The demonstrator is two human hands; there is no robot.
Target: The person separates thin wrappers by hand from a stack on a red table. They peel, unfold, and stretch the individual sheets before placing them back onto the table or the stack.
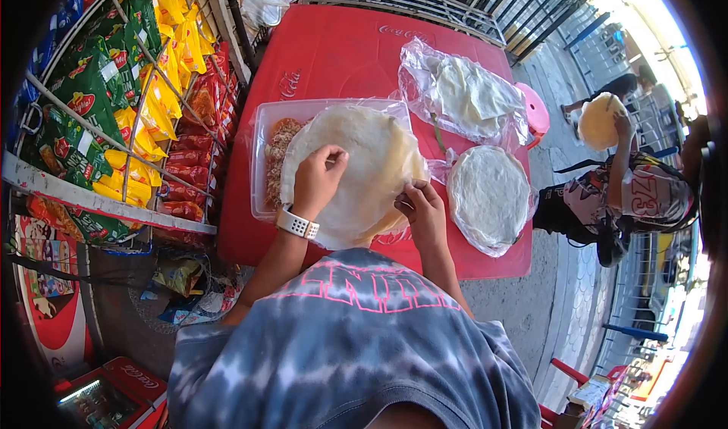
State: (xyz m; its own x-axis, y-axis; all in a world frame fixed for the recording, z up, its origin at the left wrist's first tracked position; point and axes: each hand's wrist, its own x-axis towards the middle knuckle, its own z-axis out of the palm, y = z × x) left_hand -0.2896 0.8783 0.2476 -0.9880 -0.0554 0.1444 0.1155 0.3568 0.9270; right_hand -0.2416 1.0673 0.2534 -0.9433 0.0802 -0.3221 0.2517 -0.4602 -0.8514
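A large pale round sheet (353,156) lies partly over a clear plastic container (262,118) with crumbly brown and orange food (281,145) at its left side. My left hand (321,180), with a white watch at the wrist, is over the sheet's left part, its thumb and forefinger curled together; nothing can be made out between them. My right hand (422,211) pinches the sheet's right edge. To the right, a stack of round sheets (490,198) rests in clear plastic. Behind it lies an open plastic bag (470,95) with pale folded sheets inside.
The red table (334,57) carries all this. Bagged snacks (114,95) hang in a rack on the left. A pink stool (533,107) stands beyond the table's right edge. At the far right, a person (637,198) on the street holds a round, tan object (599,121).
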